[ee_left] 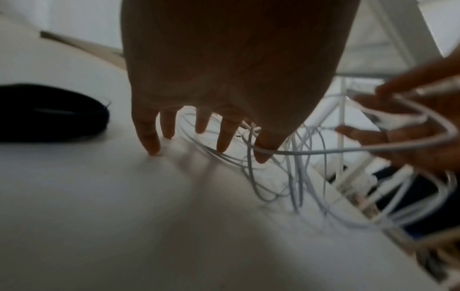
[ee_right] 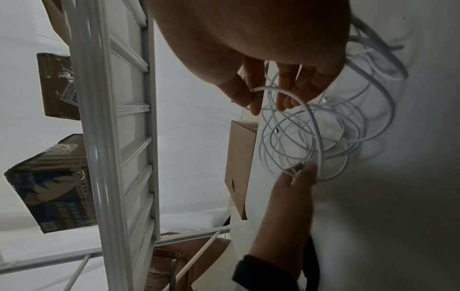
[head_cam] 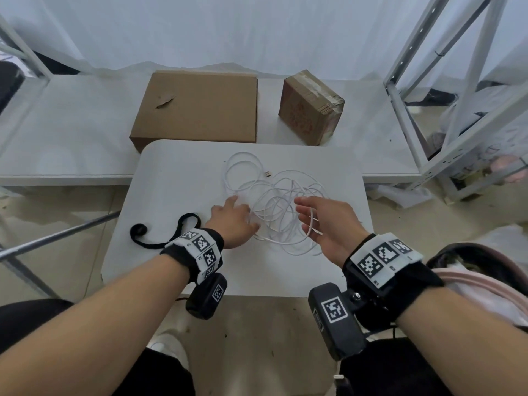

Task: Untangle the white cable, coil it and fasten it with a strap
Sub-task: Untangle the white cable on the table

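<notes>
The white cable (head_cam: 281,195) lies in a loose tangle on the right half of the small white table (head_cam: 171,181), its USB plug (head_cam: 267,174) at the far side. My left hand (head_cam: 234,218) has straight, spread fingers (ee_left: 149,137) whose tips press on the table and on the tangle's left strands. My right hand (head_cam: 320,221) hovers over the tangle's right side, where thumb and forefinger pinch one raised loop of the cable (ee_right: 286,92). A black strap (head_cam: 151,244) lies curled on the table left of my left wrist, also in the left wrist view (ee_left: 49,114).
A flat cardboard box (head_cam: 197,104) and a smaller taped box (head_cam: 311,107) sit on a lower white surface (head_cam: 71,132) behind the table. A white metal rack (head_cam: 457,81) stands at the right. The table's left half holds only the strap.
</notes>
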`<state>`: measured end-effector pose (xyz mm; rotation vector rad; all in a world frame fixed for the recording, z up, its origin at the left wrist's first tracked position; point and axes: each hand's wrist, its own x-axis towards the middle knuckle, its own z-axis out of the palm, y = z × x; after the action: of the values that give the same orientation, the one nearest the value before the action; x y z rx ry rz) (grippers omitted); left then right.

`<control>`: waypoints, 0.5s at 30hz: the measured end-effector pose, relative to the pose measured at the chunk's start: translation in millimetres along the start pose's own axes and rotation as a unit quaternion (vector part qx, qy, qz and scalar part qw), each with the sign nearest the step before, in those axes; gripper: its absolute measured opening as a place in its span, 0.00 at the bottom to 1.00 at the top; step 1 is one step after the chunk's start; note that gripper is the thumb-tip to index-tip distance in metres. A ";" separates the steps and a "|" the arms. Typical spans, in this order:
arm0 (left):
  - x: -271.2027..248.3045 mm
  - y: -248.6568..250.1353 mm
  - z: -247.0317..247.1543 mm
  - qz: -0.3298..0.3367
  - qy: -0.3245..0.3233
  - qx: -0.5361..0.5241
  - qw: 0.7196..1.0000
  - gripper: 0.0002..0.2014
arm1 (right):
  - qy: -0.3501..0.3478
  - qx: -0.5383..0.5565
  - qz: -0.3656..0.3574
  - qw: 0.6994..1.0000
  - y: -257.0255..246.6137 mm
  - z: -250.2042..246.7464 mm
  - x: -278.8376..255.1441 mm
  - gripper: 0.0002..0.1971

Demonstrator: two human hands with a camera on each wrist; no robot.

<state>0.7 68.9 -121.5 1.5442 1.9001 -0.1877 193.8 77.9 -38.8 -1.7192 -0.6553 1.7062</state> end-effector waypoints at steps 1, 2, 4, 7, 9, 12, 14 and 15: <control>0.4 -1.8 2.4 0.010 -0.002 0.034 0.999 0.31 | -0.003 0.001 0.001 1.000 -0.5 -0.3 0.5 0.11; -0.5 -2.5 4.3 0.022 0.004 0.056 0.998 0.30 | -0.007 0.002 0.001 1.000 -1.0 -0.4 0.6 0.11; -2.1 -0.7 5.2 0.051 0.030 0.072 0.996 0.26 | -0.012 0.005 0.001 1.000 -2.5 0.3 1.2 0.11; -6.3 4.5 5.3 0.078 0.057 0.072 0.993 0.24 | -0.016 0.010 -0.002 1.000 -3.2 1.8 1.8 0.11; -10.1 5.6 6.0 0.092 0.052 0.082 0.991 0.25 | -0.019 0.009 -0.004 1.000 -2.2 2.3 1.9 0.10; -15.0 3.1 6.5 0.097 0.027 0.105 0.989 0.25 | -0.022 0.006 -0.006 1.000 1.1 2.1 2.1 0.09; -17.1 0.2 5.5 0.096 0.015 0.101 0.990 0.26 | -0.025 0.001 -0.013 1.000 2.6 1.5 1.8 0.08; -17.4 -1.6 4.4 0.094 0.009 0.091 0.991 0.26 | -0.025 0.000 -0.017 1.000 3.0 1.2 1.8 0.09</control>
<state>2.3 52.0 -115.4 1.8430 1.7792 -0.2704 192.4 77.3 -42.2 -1.6603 -0.7034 1.7308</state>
